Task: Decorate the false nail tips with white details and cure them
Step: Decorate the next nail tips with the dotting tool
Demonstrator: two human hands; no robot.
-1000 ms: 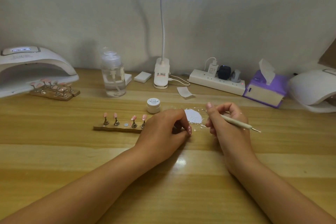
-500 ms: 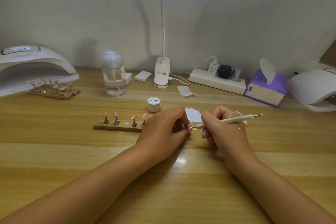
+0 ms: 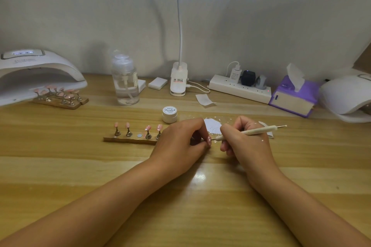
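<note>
**A:** Where is the nail tip [image 3: 209, 141] being worked?

**B:** Near the middle of the table [image 3: 180, 196], pinched in the curled fingers of the left hand [image 3: 180, 142]; it sits just right of the wooden stand [image 3: 128, 140], where four more pink tips stand on pegs and one seat is bare.

**A:** And the right hand [image 3: 243, 142]?

**B:** Wrapped round the dotting tool [image 3: 253, 132] like a pen; the fine point is at the tip's surface, though I cannot tell whether it touches.

**A:** How would you do this step well?

**B:** I would rest both wrists on the table so nothing trembles; touch lightly and lift straight off, so each white dot stays round; reload from the white paint [image 3: 212, 127] smeared on the paper just behind the hands, taking only a little; smudging looks the likeliest slip, so the left fingers should grip the holder, not the painted face; then seat it on the bare spot and carry the stand to the lamp [image 3: 38, 74] at the far left corner.
</note>
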